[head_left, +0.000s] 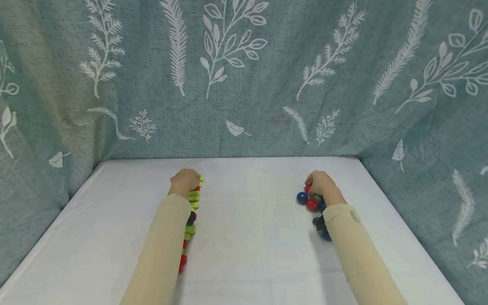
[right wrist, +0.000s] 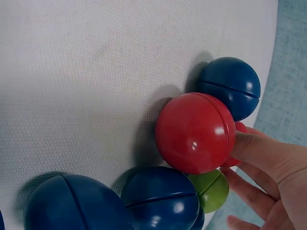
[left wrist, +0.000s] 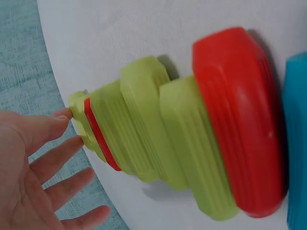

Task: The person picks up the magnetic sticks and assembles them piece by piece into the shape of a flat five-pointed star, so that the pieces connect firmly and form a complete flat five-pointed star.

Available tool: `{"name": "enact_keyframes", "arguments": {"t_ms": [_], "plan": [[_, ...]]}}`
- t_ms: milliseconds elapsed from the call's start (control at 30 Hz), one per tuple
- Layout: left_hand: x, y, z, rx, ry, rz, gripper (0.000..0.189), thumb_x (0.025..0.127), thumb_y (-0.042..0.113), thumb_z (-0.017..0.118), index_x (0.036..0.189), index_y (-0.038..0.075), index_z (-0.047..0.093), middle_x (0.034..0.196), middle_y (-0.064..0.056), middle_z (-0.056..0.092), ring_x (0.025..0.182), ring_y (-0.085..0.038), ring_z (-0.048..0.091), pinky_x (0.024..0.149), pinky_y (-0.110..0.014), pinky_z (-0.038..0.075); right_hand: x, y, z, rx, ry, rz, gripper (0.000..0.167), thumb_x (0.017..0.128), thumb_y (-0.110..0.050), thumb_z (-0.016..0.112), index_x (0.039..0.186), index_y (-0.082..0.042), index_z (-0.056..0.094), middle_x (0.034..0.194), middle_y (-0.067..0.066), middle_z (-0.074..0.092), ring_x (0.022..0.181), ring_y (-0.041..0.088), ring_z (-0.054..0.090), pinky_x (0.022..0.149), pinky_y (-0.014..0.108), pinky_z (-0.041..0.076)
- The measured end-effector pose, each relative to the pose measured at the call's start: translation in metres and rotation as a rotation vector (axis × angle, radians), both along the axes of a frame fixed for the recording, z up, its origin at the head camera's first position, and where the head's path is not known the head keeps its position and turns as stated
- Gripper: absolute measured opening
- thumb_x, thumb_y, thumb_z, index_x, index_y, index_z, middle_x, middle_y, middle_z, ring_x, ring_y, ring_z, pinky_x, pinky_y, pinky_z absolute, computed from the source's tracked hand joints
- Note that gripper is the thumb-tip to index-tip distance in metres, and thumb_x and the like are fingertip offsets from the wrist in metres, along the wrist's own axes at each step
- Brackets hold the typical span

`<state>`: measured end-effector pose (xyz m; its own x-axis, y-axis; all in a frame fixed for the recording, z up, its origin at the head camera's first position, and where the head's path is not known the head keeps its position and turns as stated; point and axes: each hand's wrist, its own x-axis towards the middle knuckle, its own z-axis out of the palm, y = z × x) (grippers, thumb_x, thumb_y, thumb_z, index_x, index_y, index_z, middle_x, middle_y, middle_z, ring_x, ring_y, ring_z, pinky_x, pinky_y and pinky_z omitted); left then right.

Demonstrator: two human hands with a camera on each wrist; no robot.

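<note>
My left hand (head_left: 185, 179) is at the far end of a row of long ridged plastic pieces. In the left wrist view its thumb and forefinger tips touch the small lime-green piece (left wrist: 78, 108) at the row's end, while the other fingers spread loosely. Beside that piece come a thin red piece (left wrist: 101, 134), several lime-green ones (left wrist: 144, 96) and a larger red one (left wrist: 240, 120). My right hand (head_left: 322, 184) grips a red ball (head_left: 307, 187) between thumb and fingers. A larger red ball (right wrist: 195, 133) mostly hides it in the right wrist view. Next to it are a blue ball (right wrist: 231, 86) and a green ball (right wrist: 211, 189).
More blue balls (right wrist: 160, 199) lie nearer me, partly under the right sleeve (head_left: 354, 241). The left sleeve (head_left: 164, 241) overlaps the near part of the row, where red pieces (head_left: 183, 259) show. A white cloth covers the table (head_left: 244, 237); a leaf-patterned curtain (head_left: 244, 114) hangs behind.
</note>
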<state>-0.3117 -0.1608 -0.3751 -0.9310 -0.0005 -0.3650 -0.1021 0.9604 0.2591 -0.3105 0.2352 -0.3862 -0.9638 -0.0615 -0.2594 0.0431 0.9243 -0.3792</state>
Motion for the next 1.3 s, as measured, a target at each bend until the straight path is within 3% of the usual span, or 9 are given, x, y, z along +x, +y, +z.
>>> {"name": "enact_keyframes", "arguments": {"t_ms": [100,367,633,833,1000,1233,1300], "plan": [[-0.003,0.004,0.0,-0.016,-0.008,-0.008,0.043,0.095,0.01,0.035,0.137,0.01,0.041,0.141,-0.022,0.033,0.124,-0.041,0.035,0.099,-0.06,0.024,-0.001,-0.002,0.001,0.015,0.024,0.01,0.037,0.073,0.0,0.069,0.109,0.002,0.062,0.105,0.02,0.061,0.098,0.033,0.056,0.086,0.044,0.044],[-0.002,0.027,0.007,-0.102,0.008,-0.113,0.043,0.095,0.01,0.04,0.138,0.008,0.04,0.14,-0.022,0.034,0.126,-0.045,0.031,0.098,-0.065,0.019,-0.005,-0.011,0.001,0.012,0.119,0.052,0.036,0.079,-0.005,0.068,0.113,0.004,0.06,0.111,0.023,0.059,0.104,0.035,0.054,0.092,0.044,0.041],[-0.004,0.041,0.006,-0.139,0.014,-0.181,0.044,0.092,0.004,0.039,0.134,0.012,0.047,0.137,-0.016,0.042,0.123,-0.039,0.038,0.098,-0.067,0.014,-0.01,-0.026,0.003,-0.049,0.104,0.065,0.039,0.078,-0.002,0.068,0.115,0.005,0.058,0.116,0.023,0.057,0.108,0.034,0.052,0.094,0.043,0.04],[-0.002,0.049,0.005,-0.126,0.09,-0.244,0.035,0.088,0.011,0.059,0.124,0.011,0.058,0.13,-0.013,0.051,0.119,-0.037,0.043,0.097,-0.067,0.014,-0.011,-0.035,0.006,-0.066,0.107,0.102,0.039,0.078,-0.002,0.068,0.115,0.004,0.059,0.116,0.021,0.058,0.107,0.032,0.053,0.094,0.041,0.04],[-0.001,0.053,-0.002,-0.132,0.147,-0.293,0.033,0.082,0.003,0.065,0.114,0.011,0.063,0.12,-0.012,0.057,0.111,-0.036,0.051,0.097,-0.067,0.017,-0.011,-0.039,0.004,-0.073,0.077,0.143,0.036,0.077,-0.003,0.068,0.111,0.005,0.058,0.111,0.021,0.058,0.102,0.031,0.055,0.089,0.041,0.043],[0.006,0.06,-0.006,-0.143,0.146,-0.327,0.032,0.081,-0.005,0.062,0.111,0.008,0.063,0.116,-0.012,0.058,0.105,-0.034,0.054,0.097,-0.062,0.025,-0.007,-0.05,-0.003,-0.062,0.054,0.192,0.032,0.076,-0.003,0.071,0.105,0.004,0.06,0.107,0.019,0.061,0.098,0.029,0.057,0.085,0.038,0.046],[0.007,0.062,-0.008,-0.142,0.15,-0.34,0.028,0.079,-0.005,0.065,0.105,0.007,0.064,0.112,-0.011,0.06,0.103,-0.032,0.055,0.095,-0.057,0.032,-0.004,-0.054,-0.004,-0.071,0.044,0.191,0.032,0.076,-0.004,0.071,0.105,0.003,0.06,0.107,0.019,0.061,0.098,0.028,0.057,0.085,0.037,0.046]]}}
